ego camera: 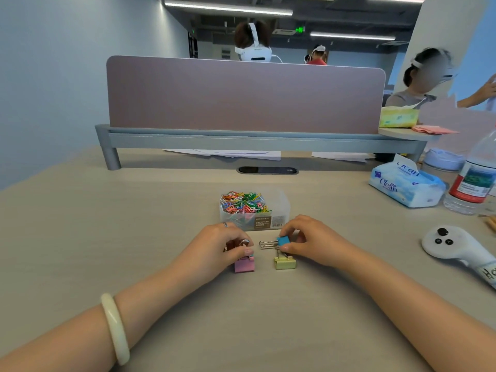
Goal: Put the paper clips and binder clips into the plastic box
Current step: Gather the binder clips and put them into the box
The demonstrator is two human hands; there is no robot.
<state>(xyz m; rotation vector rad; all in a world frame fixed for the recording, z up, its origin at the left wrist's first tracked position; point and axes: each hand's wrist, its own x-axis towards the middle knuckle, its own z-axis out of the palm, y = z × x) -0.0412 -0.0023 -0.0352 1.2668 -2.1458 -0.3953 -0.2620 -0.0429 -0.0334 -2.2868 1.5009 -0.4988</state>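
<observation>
our right hand (308, 242) pinches the blue clip (283, 240); our left hand (214, 245) curls on the pink clip (244, 266), seemingly by its handles. a yellow clip (285, 263) lies beside, just before the box (279, 208), paper clips (243, 202) heaped in its left side. lift clear of the rim, we judge. what the left hand hides is unclear.

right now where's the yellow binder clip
Head view: the yellow binder clip lies on the desk near centre, just nearer the camera than the right hand, right of the pink binder clip.
</observation>
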